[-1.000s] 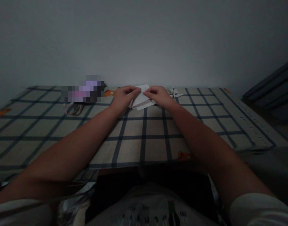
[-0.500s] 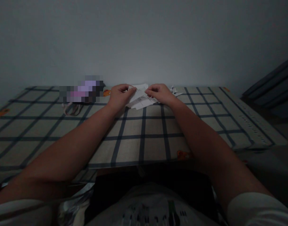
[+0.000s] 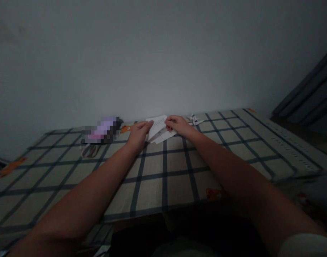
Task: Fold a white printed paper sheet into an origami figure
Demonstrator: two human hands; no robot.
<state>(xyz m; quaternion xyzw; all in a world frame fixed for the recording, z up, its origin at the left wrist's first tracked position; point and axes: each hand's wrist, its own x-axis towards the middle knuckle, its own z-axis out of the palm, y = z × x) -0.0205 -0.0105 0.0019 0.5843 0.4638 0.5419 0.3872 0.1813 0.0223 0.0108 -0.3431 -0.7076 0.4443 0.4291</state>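
Observation:
A white sheet of printed paper (image 3: pixel 158 125) is between my two hands near the far side of the table. My left hand (image 3: pixel 139 134) pinches its left edge, thumb on top. My right hand (image 3: pixel 179 125) has its thumb and fingers closed at the right edge of the same sheet. More white paper shows under the held sheet; whether it is a fold or a separate piece I cannot tell. Just beyond my right hand lies a small heap of folded or torn white paper (image 3: pixel 195 120).
The table has a checked cloth (image 3: pixel 150 182) with dark lines and orange animal prints. At the back left lies a blurred purple and pink object (image 3: pixel 103 129) with a looped strap (image 3: pixel 89 150). A plain wall (image 3: pixel 163 57) rises behind; dark fabric (image 3: pixel 308 89) hangs at right.
The view has tilted up and shifted, so the table sits lower in the picture. Both hands keep hold of the paper, which seems slightly more turned.

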